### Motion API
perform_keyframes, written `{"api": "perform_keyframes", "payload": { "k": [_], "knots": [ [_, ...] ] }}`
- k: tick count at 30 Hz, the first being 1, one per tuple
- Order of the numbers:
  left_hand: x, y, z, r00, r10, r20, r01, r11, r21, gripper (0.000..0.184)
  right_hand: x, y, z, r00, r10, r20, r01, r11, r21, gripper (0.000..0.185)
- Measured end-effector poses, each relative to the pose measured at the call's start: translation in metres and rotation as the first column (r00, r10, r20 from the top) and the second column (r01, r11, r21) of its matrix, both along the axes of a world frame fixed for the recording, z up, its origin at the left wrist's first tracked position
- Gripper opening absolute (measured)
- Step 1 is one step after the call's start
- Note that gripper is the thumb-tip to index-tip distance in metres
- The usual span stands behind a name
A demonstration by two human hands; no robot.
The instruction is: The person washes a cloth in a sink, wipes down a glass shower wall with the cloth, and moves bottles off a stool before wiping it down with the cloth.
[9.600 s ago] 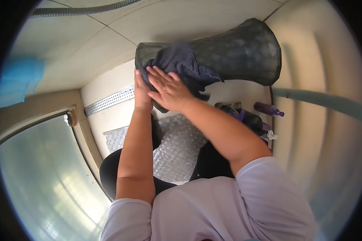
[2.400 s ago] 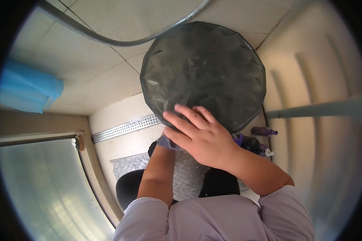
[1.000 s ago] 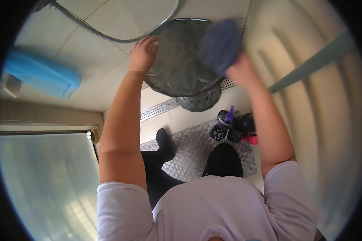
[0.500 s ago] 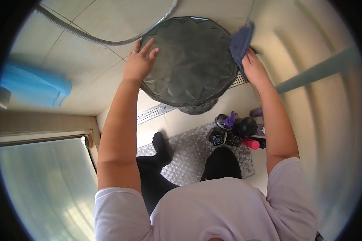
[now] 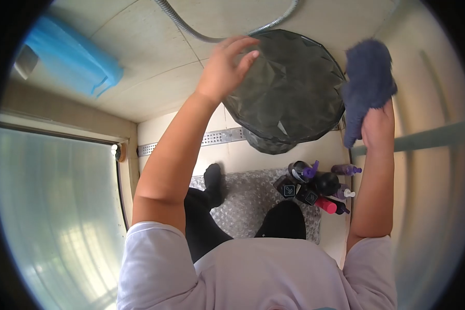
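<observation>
A dark, see-through faceted stool (image 5: 289,88) with a round top stands by the wall, seen from above. My left hand (image 5: 225,70) is at the upper left rim of its top, fingers bent a little and thumb apart, holding nothing. Whether the fingertips touch the rim I cannot tell. To the right of the stool, my right hand (image 5: 378,126) grips a fluffy dark blue cloth (image 5: 368,75). The cloth stands up above the hand and one end hangs down to the left, beside the stool's edge.
A metal shower hose (image 5: 191,32) curves above the stool. Several bottles (image 5: 325,183) stand on the right, partly on a grey pebbled mat (image 5: 237,206). A drain grate (image 5: 217,137) runs behind the mat. Blue plastic (image 5: 82,57) is at the left wall; frosted glass (image 5: 57,206) is below it.
My right hand has lifted the cloth away from the stool's right edge, up and to the right. My left hand stays near the left rim. The view has shifted left.
</observation>
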State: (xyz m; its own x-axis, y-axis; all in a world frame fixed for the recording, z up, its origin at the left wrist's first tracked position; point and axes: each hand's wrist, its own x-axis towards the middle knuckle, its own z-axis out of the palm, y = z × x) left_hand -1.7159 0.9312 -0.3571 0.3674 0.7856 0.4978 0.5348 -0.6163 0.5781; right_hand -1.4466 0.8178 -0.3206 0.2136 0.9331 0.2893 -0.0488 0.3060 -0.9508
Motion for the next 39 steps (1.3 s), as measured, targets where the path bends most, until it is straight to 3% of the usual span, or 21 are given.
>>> {"api": "perform_keyframes", "payload": {
  "k": [1,4,6,8,9,10,11,12,13,14,15,16,18,20,21,22,24,26,32,36,39],
  "knots": [
    [0.005,-0.018,0.017,0.978,-0.090,0.190,0.122,0.979,-0.164,0.045,-0.016,0.002,0.017,0.989,0.137,0.055,-0.135,0.990,-0.024,0.025],
    [0.005,-0.062,0.038,0.720,-0.253,0.646,0.530,0.802,-0.277,0.043,-0.074,0.009,0.059,0.823,0.470,0.319,-0.503,0.864,0.026,0.020],
    [-0.002,-0.072,0.042,0.832,-0.248,0.496,0.263,0.964,0.041,0.037,-0.101,0.026,0.067,0.640,0.150,0.754,-0.563,0.760,0.326,0.024],
    [-0.015,-0.084,0.035,0.524,-0.113,0.844,0.367,0.924,-0.104,0.033,-0.096,0.041,0.074,0.563,0.282,0.777,-0.638,0.746,0.192,0.028],
    [-0.023,-0.091,0.040,0.486,-0.048,0.873,0.337,0.932,-0.136,0.032,-0.092,0.050,0.075,0.520,0.346,0.781,-0.671,0.731,0.123,0.029],
    [-0.035,-0.098,0.045,0.444,0.015,0.896,0.308,0.936,-0.168,0.032,-0.080,0.064,0.060,0.575,0.341,0.743,-0.626,0.769,0.132,0.035],
    [-0.056,-0.103,0.037,0.488,0.003,0.873,0.329,0.926,-0.187,0.028,-0.063,0.073,0.051,0.565,0.339,0.752,-0.570,0.820,0.058,0.041],
    [-0.067,-0.106,0.033,0.780,0.103,0.618,0.050,0.973,-0.225,0.031,-0.045,0.083,0.040,0.536,0.267,0.801,-0.434,0.901,-0.010,0.042],
    [-0.078,-0.109,0.029,0.919,0.275,0.284,-0.238,0.958,-0.157,0.034,-0.021,0.102,0.006,0.547,0.168,0.820,-0.280,0.960,-0.010,0.043],
    [-0.086,-0.107,-0.014,0.856,0.313,0.411,-0.210,0.938,-0.278,0.039,0.007,0.123,-0.030,0.437,0.065,0.897,-0.107,0.994,-0.020,0.047],
    [-0.094,-0.105,-0.057,0.763,0.365,0.533,-0.169,0.909,-0.380,0.045,0.022,0.129,-0.044,0.383,0.138,0.913,0.057,0.983,-0.172,0.052],
    [-0.085,-0.104,-0.083,0.836,0.428,0.342,-0.376,0.902,-0.211,0.049,0.025,0.133,-0.062,0.340,0.117,0.933,0.174,0.967,-0.185,0.054],
    [-0.032,-0.104,-0.090,0.876,0.315,0.364,-0.084,0.845,-0.528,0.062,0.027,0.141,-0.088,0.242,0.086,0.966,0.404,0.896,-0.181,0.057],
    [-0.010,-0.096,-0.099,0.888,0.394,0.236,-0.253,0.848,-0.465,0.049,0.012,0.128,-0.069,0.225,0.114,0.968,0.450,0.869,-0.207,0.059],
    [-0.002,-0.086,-0.078,0.842,0.416,0.342,-0.175,0.812,-0.557,0.050,0.006,0.122,-0.063,0.216,0.134,0.967,0.473,0.852,-0.224,0.060],
    [0.001,-0.076,-0.060,0.803,0.540,0.252,-0.224,0.666,-0.711,0.046,0.006,0.121,-0.063,0.208,0.131,0.969,0.468,0.857,-0.216,0.060],
    [-0.007,-0.048,-0.049,0.851,0.504,0.147,-0.323,0.723,-0.610,0.043,0.007,0.120,-0.063,0.195,0.119,0.974,0.463,0.864,-0.199,0.060],
    [-0.027,0.006,-0.062,0.914,0.391,-0.111,-0.398,0.807,-0.436,0.042,0.006,0.119,-0.063,0.176,0.113,0.978,0.468,0.864,-0.184,0.059],
    [0.007,0.076,-0.036,0.865,0.370,-0.339,-0.478,0.814,-0.331,0.043,0.001,0.118,-0.063,0.152,0.133,0.979,0.510,0.838,-0.193,0.059],
    [-0.008,0.054,-0.036,0.888,0.343,-0.306,-0.437,0.835,-0.334,0.041,0.001,0.119,-0.062,0.177,0.123,0.976,0.510,0.837,-0.198,0.059],
    [-0.027,-0.011,-0.047,0.896,0.400,-0.192,-0.443,0.802,-0.400,0.038,-0.001,0.116,-0.058,0.161,0.140,0.977,0.508,0.837,-0.204,0.059]
  ]
}}
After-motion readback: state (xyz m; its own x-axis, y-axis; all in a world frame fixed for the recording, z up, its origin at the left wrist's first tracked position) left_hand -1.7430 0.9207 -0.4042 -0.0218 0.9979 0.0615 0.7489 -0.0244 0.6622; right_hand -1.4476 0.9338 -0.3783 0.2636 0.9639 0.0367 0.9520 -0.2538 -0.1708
